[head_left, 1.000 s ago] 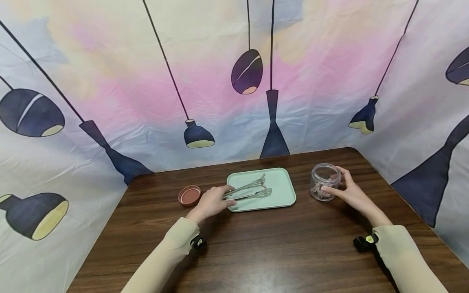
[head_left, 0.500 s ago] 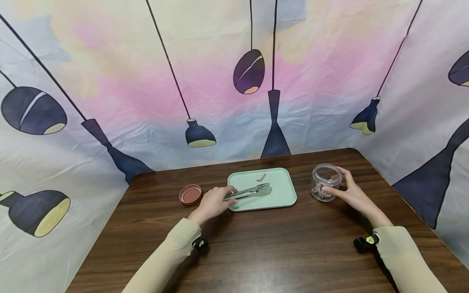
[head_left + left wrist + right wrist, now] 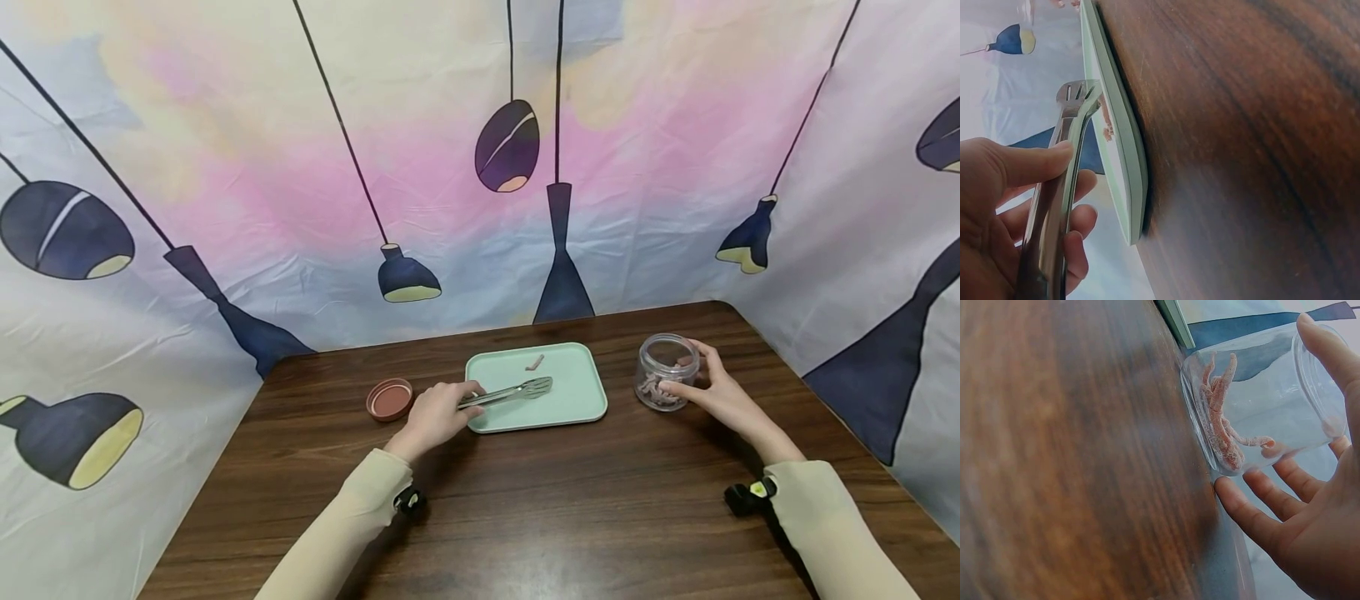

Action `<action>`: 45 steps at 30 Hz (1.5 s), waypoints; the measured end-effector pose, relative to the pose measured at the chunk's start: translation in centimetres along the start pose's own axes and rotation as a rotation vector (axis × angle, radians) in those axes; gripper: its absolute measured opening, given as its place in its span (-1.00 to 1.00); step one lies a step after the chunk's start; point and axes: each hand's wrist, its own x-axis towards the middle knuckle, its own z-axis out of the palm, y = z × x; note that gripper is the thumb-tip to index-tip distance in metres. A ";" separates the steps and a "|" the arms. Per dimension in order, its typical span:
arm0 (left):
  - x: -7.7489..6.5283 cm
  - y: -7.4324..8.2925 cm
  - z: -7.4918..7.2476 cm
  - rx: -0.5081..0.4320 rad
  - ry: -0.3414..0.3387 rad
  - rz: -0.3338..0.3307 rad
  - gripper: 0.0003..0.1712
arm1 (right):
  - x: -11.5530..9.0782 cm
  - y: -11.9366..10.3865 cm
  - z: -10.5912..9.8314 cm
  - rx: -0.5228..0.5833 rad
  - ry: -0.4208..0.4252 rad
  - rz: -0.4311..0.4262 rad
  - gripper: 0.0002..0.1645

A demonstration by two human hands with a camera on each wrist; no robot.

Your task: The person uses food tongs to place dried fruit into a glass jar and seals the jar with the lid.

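Observation:
My left hand (image 3: 437,414) grips metal food tongs (image 3: 1054,200), thumb on one side and fingers on the other. The slotted tips of the tongs are close together above a pale green tray (image 3: 577,408). On the tray, beyond the tips, lies one small pinkish-brown strip (image 3: 535,362), which looks like a dried snack. To the right of the tray, my right hand (image 3: 720,400) holds a clear open jar (image 3: 1272,381) around its side. Inside, at the jar's bottom, lie several similar coated strips (image 3: 1222,419). The jar stands upright on the table.
A reddish-brown screw lid (image 3: 390,400) lies to the left of the tray, beside my left hand. Everything rests on a dark wooden table (image 3: 555,508). A cloth backdrop (image 3: 450,208) printed with lamps hangs behind the table's far edge.
The tongs' tips have drawn together and away from the strip, which now lies alone towards the tray's back. My right hand and the jar stay in place.

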 end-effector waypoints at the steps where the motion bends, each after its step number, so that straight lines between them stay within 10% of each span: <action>1: 0.0 0.0 0.0 -0.001 0.005 0.001 -0.73 | 0.0 0.0 0.0 0.001 0.001 -0.001 0.24; 33: 1.7 0.9 -4.5 -0.032 0.164 0.009 -0.73 | 0.0 -0.3 0.0 0.008 -0.012 -0.006 0.23; 45: 4.4 4.1 -4.9 -0.079 0.201 0.076 -0.69 | 0.0 0.0 0.1 -0.008 -0.002 0.001 0.22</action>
